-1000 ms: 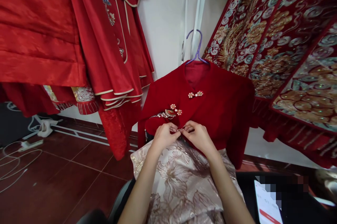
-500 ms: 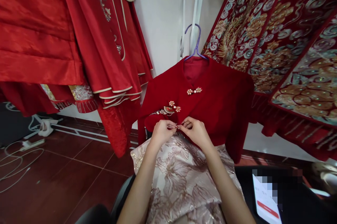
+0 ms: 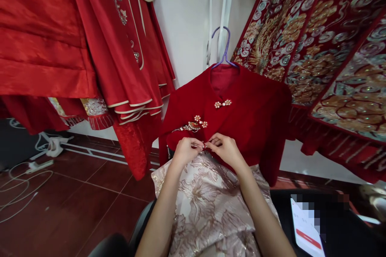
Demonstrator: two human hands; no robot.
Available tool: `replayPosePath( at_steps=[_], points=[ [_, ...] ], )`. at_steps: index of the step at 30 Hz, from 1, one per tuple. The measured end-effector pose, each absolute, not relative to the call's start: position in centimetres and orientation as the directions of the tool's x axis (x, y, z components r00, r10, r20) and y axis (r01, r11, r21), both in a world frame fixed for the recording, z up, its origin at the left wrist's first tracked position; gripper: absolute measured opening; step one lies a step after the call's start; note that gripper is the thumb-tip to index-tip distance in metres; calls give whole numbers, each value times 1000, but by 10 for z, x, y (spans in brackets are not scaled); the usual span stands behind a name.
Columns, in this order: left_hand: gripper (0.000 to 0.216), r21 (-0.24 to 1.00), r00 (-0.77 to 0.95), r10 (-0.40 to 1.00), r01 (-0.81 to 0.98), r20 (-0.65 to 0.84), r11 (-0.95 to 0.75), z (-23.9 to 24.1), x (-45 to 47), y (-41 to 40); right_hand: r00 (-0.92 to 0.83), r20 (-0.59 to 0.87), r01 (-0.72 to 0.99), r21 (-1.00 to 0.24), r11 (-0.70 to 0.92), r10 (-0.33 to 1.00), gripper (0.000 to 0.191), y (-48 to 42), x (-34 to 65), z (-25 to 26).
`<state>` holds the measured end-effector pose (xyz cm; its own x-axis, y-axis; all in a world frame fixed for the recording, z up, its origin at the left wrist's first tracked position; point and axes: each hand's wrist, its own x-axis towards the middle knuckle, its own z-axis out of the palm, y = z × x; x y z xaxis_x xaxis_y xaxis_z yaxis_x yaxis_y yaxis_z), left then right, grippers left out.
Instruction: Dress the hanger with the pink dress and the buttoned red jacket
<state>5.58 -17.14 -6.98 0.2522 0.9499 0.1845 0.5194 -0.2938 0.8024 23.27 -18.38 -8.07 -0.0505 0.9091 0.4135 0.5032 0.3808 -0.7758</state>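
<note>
A dark red velvet jacket (image 3: 250,128) hangs on a purple hanger (image 3: 226,44) in front of me. Flower-shaped beaded clasps (image 3: 223,104) sit below its neckline, and a jewelled brooch-like ornament (image 3: 192,125) lies on the chest. At the lower front edge, my left hand (image 3: 187,151) is closed in a pinch. My right hand (image 3: 226,150) pinches from the other side. Between their fingertips shows a small beaded clasp (image 3: 204,146), mostly hidden. Under both forearms, a pale floral brocade cloth (image 3: 208,204) covers my lap.
Red garments (image 3: 120,48) hang at left, and a heavily embroidered garment (image 3: 316,48) at right. A phone (image 3: 306,225) rests on a black surface beside me. White cables (image 3: 24,192) and a power strip (image 3: 40,166) lie on the tiled floor.
My right fingertips have drawn slightly right of my left ones, and more of the small beaded clasp shows between them. The view has shifted a little.
</note>
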Motion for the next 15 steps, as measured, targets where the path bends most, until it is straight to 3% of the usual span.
replayPosePath(
  at_steps=[4, 15],
  points=[
    [21, 830, 259, 951, 483, 169, -279, -71, 56, -170, -156, 355, 422, -820, 387, 922, 22, -186, 241, -79],
    [18, 752, 177, 967, 608, 183, -254, -64, 65, -180, -113, 378, 475, -792, 384, 919, 16, -187, 235, -78]
  ],
)
